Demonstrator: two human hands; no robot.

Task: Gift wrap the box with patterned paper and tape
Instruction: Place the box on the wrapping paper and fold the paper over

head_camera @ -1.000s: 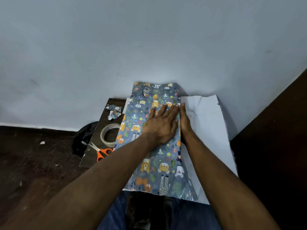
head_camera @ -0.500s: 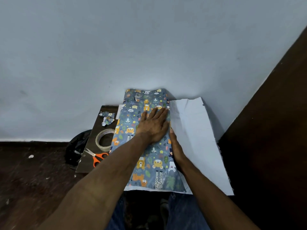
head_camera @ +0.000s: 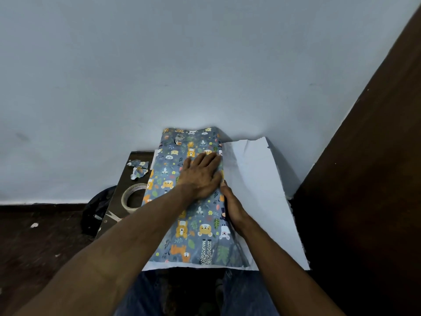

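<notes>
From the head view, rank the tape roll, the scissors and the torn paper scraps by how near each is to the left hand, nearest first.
1. Tape roll: on the dark board, to the left of the left hand.
2. Torn paper scraps: farther left, near the wall.
3. Scissors: left and nearer the person, partly hidden by the forearm.

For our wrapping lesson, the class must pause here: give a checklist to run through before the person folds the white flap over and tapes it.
1. Patterned paper lies flat over the box top: ok, the left hand presses on it with the palm spread.
2. Right side edge creased: ok, the right hand runs along that edge.
3. White flap free to fold: ok, nothing lies on it.
4. Tape roll within reach: ok, it sits just left of the box.
5. Tape strip cut ready: cannot tell, none shows.
6. Scissors to hand: ok, though an arm partly hides them.
</notes>
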